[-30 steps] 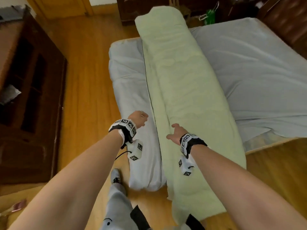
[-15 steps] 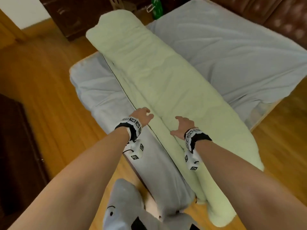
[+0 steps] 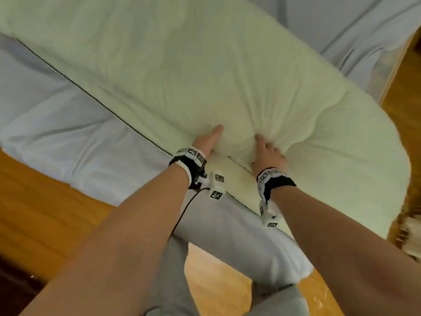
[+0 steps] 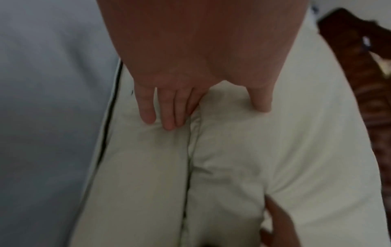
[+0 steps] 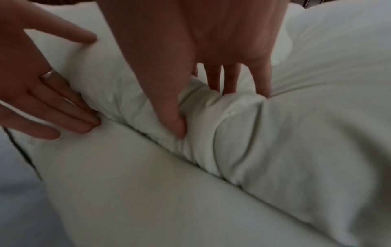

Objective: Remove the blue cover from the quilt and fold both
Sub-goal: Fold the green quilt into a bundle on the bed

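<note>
The pale green quilt, folded lengthwise, lies across the bed on the light blue cover. My left hand lies at the quilt's near folded edge, fingers straight along the lower layer and thumb on the upper fold. The left wrist view shows the left hand flat on the quilt beside the cover. Just to its right, my right hand digs into the fold. In the right wrist view my right hand pinches a bunched ridge of quilt between thumb and fingers.
More blue cover spreads over the bed at the upper right. Wooden floor lies to the left and below, with the bed's wooden edge at the right. My grey trouser legs stand against the bed. Dark wooden furniture stands beyond the quilt.
My head has come down close over the bed. Both hands went forward from just above the quilt's edge onto it; the right hand has gathered a bunch of quilt, the left now lies against the fold.
</note>
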